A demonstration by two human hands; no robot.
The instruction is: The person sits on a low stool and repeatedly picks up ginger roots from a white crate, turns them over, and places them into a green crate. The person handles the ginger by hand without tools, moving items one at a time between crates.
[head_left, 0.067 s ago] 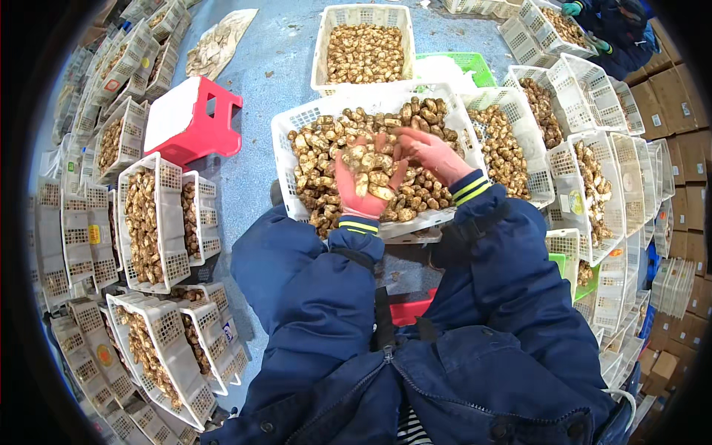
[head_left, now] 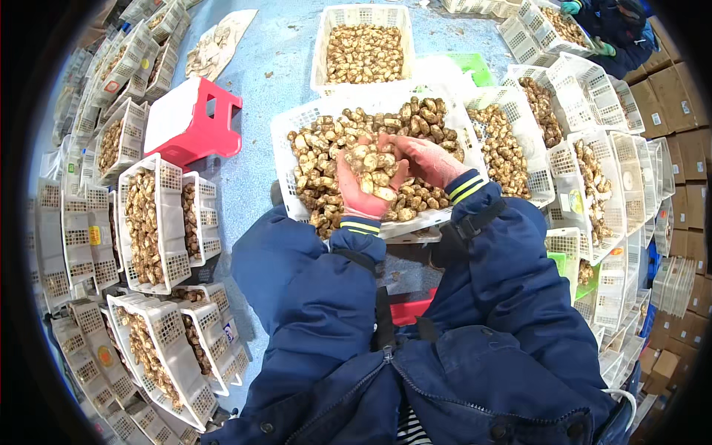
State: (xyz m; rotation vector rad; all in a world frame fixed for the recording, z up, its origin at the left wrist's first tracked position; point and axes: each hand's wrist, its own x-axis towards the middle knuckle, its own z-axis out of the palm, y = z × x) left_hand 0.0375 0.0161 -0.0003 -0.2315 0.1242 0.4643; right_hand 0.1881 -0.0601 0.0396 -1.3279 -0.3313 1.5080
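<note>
Navy sleeves (head_left: pixel 315 293) slant inward, hands (head_left: pixel 360 202) cupped around tubers (head_left: pixel 370 159)

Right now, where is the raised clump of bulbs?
In the head view's upper middle, the bulbs sit in the left hand, with the right hand at their right, over the large white crate.

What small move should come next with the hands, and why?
Probably keep the left hand cupped and let the right hand take one of the brown-and-cream pieces: the left holds a small heap above the filled white crate, and the right's fingers are right beside it, though whether they already grip one is unclear.
</note>
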